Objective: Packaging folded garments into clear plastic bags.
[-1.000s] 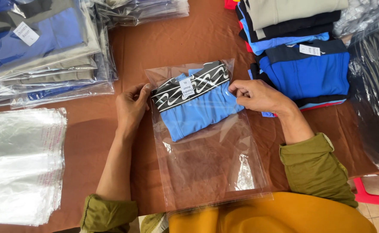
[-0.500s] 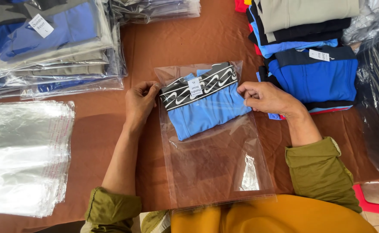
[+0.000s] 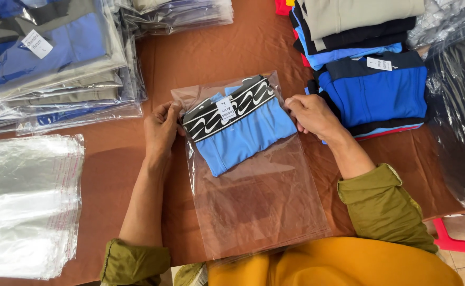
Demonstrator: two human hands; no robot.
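Brown bench (image 3: 232, 53) carries a clear bag (image 3: 253, 201); folded blue underwear (image 3: 240, 132) sits fully inside, at its far end. Left hand (image 3: 161, 130) and right hand (image 3: 309, 114) grip the bag's far corners. Mouth unsealed yet.

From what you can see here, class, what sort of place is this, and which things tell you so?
Probably a garment packing table: both hands hold a clear bag around folded blue underwear, with empty bags stacked to the left, bagged garments beyond them and unbagged folded ones to the right.
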